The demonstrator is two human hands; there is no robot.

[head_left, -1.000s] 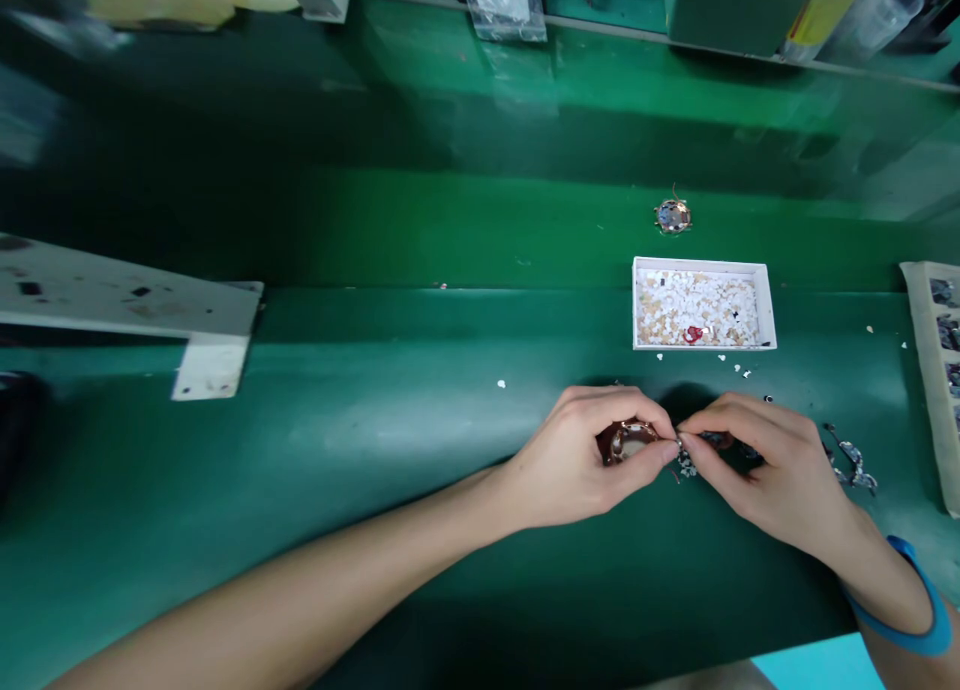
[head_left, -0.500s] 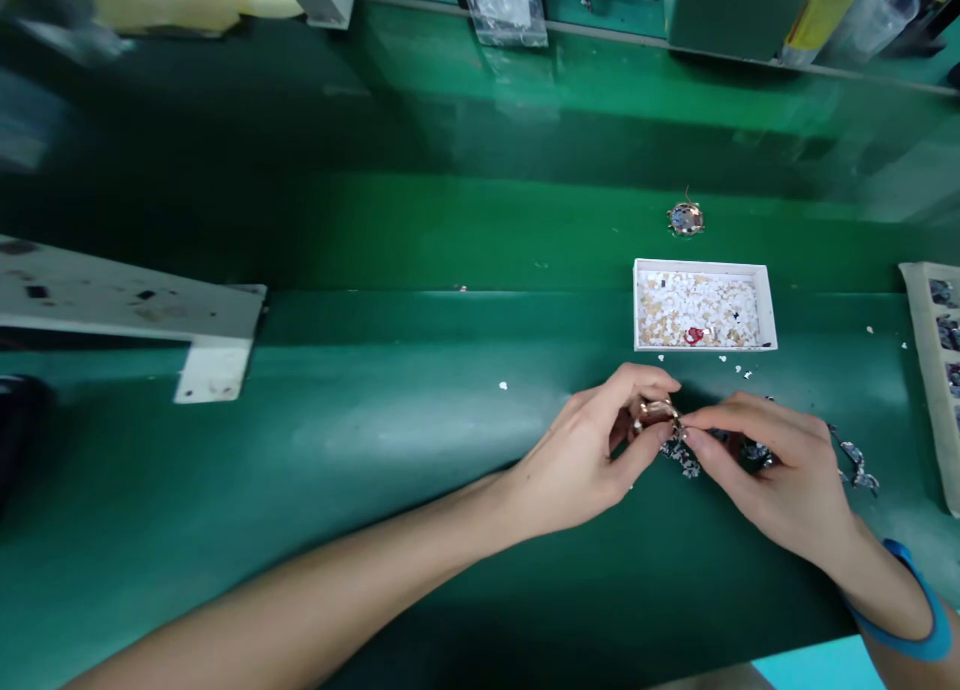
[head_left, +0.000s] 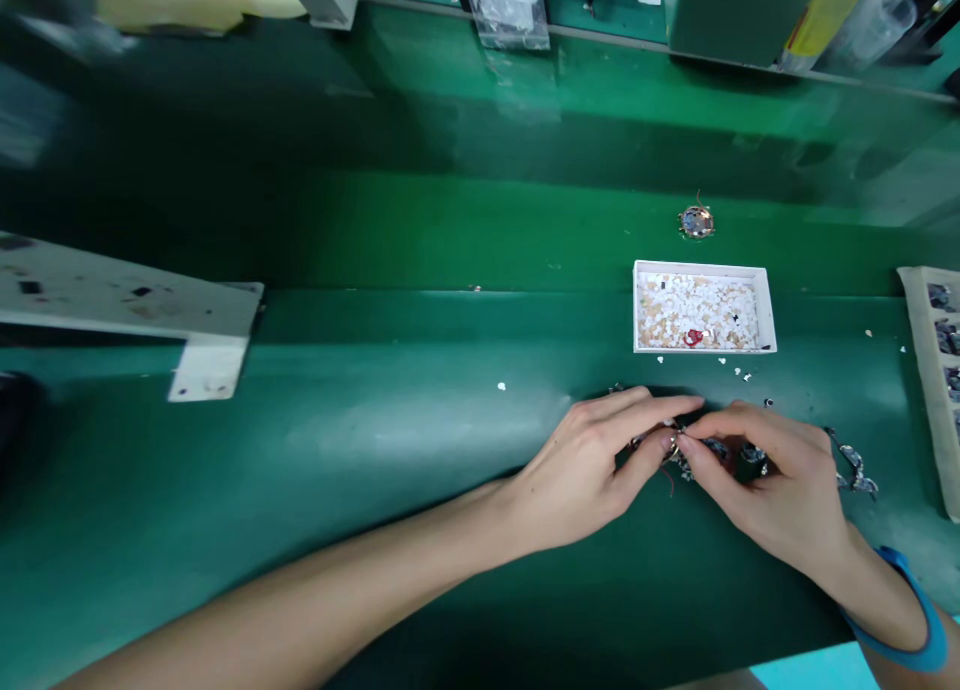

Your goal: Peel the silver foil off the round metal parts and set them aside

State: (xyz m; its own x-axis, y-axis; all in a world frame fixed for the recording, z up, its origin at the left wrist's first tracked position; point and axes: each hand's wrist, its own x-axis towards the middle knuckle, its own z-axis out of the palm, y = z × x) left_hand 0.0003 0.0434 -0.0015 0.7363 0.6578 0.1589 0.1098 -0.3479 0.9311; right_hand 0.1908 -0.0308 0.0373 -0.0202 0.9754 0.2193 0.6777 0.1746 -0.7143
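My left hand (head_left: 592, 455) is closed around a small rose-gold watch case (head_left: 674, 450), mostly hidden by the fingers. A thin red wire (head_left: 669, 482) hangs below it. The fingertips of my right hand (head_left: 795, 475) pinch at the case's right edge; whether they also hold a tiny part cannot be made out. Under and beside the right hand lie small dark metal parts (head_left: 754, 455), partly covered. Further right is a cluster of linked dark silvery pieces (head_left: 855, 468). Behind the hands, another round rose-gold watch case (head_left: 697, 222) with a thin wire lies on the green surface.
A white box (head_left: 701, 267) holding many tiny white and tan bits and a red piece stands beyond my hands. Loose white specks lie before it. At the right edge is a pale compartment tray (head_left: 926, 370); at left, a white metal bracket (head_left: 214, 365). A shelf (head_left: 600, 40) runs along the back.
The watch case has turned in my left hand and is now more hidden, with its red wire showing below. My left fingers have stretched over it; the right hand still pinches at its edge.
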